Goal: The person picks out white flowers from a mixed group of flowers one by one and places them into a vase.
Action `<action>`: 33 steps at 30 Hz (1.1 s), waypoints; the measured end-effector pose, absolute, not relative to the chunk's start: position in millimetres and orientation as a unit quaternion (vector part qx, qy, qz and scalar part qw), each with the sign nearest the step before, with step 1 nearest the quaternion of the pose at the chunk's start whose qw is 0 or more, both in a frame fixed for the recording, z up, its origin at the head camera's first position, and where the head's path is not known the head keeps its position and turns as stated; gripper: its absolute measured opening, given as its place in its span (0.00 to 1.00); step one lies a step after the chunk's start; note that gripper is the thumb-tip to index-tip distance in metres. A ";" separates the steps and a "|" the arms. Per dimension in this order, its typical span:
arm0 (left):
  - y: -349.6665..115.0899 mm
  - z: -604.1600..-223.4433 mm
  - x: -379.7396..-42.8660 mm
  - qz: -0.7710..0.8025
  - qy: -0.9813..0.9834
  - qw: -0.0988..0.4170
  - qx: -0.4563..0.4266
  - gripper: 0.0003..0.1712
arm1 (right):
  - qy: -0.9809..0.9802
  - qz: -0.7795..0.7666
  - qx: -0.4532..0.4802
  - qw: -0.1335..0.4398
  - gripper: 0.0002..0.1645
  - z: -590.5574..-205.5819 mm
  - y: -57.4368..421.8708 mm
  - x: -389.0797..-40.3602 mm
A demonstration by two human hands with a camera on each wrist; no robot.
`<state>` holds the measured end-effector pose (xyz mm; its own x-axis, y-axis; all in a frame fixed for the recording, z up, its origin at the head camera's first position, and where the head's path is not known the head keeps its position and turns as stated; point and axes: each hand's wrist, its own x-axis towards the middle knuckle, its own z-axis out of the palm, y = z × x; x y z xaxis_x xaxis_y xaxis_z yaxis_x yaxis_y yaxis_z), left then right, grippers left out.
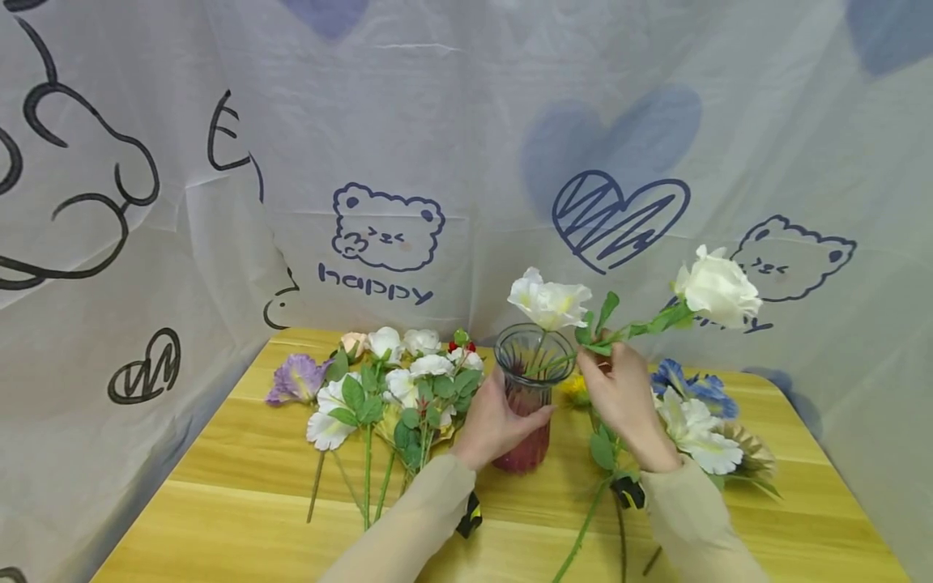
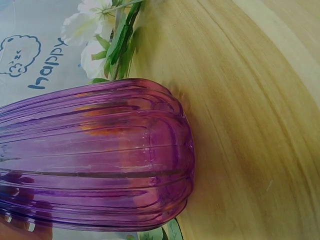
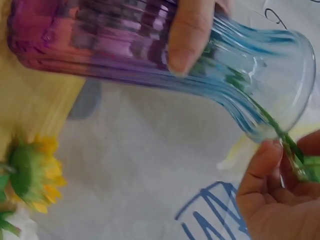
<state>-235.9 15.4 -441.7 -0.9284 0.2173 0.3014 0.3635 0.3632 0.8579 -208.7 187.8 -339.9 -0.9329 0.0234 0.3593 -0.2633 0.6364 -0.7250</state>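
A ribbed glass vase, pinkish purple below and bluish clear at the rim, stands on the wooden table. My left hand grips its side, thumb across the front. In the right wrist view, the left thumb lies along the ribbed glass. My right hand pinches the green stem of a white rose close to the vase mouth. That stem slants down into the vase, while the bloom leans out to the right. Another white flower with ruffled petals rises above the rim, its stem inside the glass.
Left of the vase lie several white flowers, a purple flower and leafy stems. On the right are a blue flower, a white flower and a yellow sunflower. A printed cloth hangs behind the table.
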 end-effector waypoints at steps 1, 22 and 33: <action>15.0 -441.6 -235.9 -0.535 -0.823 0.070 -0.178 0.46 | -0.894 0.410 0.075 0.164 0.13 -337.6 188.6 -209.3; 14.2 -441.4 -235.2 -0.536 -0.821 0.068 -0.183 0.46 | -0.944 0.300 0.120 0.069 0.20 -310.3 186.7 -216.0; 14.5 -440.7 -235.5 -0.540 -0.821 0.058 -0.174 0.46 | -0.928 0.337 0.133 0.089 0.12 -316.2 192.1 -217.6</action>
<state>-235.5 14.5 -440.7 -0.9325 0.2236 0.2837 0.3490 0.3550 0.8673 -217.6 192.1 -316.2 -0.9490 -0.1867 0.2542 -0.3062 0.7383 -0.6010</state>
